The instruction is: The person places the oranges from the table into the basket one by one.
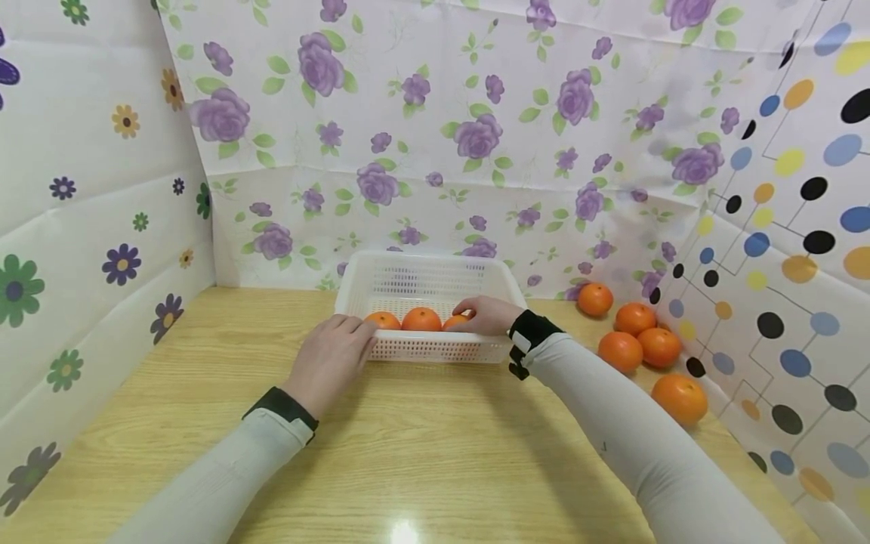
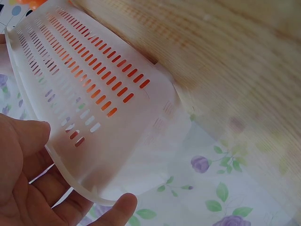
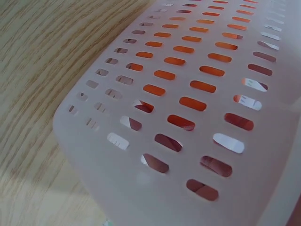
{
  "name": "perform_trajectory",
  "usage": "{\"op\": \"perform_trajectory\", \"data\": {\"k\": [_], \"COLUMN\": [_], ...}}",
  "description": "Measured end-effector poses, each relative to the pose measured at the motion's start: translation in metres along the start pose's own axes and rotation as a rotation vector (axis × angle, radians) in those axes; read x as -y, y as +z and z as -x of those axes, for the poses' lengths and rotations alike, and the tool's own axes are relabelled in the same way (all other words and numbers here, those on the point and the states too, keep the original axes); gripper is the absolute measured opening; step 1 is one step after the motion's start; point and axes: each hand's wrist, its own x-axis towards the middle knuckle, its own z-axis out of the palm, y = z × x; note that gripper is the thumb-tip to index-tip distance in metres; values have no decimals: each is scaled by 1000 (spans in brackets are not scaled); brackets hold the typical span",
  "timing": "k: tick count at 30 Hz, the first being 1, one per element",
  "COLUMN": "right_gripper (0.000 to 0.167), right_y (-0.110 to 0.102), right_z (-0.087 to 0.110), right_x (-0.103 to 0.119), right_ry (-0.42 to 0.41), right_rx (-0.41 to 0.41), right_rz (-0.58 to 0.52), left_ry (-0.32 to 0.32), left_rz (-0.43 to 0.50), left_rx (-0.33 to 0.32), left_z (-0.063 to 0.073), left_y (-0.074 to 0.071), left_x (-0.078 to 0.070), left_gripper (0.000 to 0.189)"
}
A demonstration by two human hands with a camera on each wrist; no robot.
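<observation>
We see a white basket (image 1: 428, 259) standing on the wood-grain worktop (image 1: 408, 453), around the centre of the head view. Inside it, three oranges sit in a row behind the near wall: a left orange (image 1: 383, 321), a middle orange (image 1: 422, 319) and a right orange (image 1: 453, 323), the last partly covered by fingers.

The left hand (image 1: 331, 361) holds the basket at its near left corner; in the left wrist view we see its thumb and fingers spread along the rim. The right hand (image 1: 496, 315) reaches over the near right corner, its fingers bent over the right orange and holding it. The right wrist view gives us mostly the slotted basket wall, with orange showing through the holes.

At the right of the head view, five more oranges rest on the worktop: a back orange (image 1: 595, 299), a cluster of three (image 1: 620, 352) just in front of it, and a front orange (image 1: 680, 400) nearest us, partly beside the right sleeve (image 1: 612, 423). Both wrists wear black straps (image 1: 533, 332). Behind the basket we see a purple-flowered cloth (image 1: 478, 137), with a dotted cloth (image 1: 798, 268) along the right edge.
</observation>
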Motion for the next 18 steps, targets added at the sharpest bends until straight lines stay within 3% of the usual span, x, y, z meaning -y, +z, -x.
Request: {"op": "perform_trajectory", "data": {"k": [18], "right_gripper": [67], "right_y": [-2], "right_z": [8], "right_x": [-2], "right_ry": [-8], "right_rx": [6], "right_rz": [-52], "left_ry": [13], "left_rz": [27], "left_rx": [-11], "left_z": [2], "left_y": [-1], "left_x": [0], "left_gripper": [28]}}
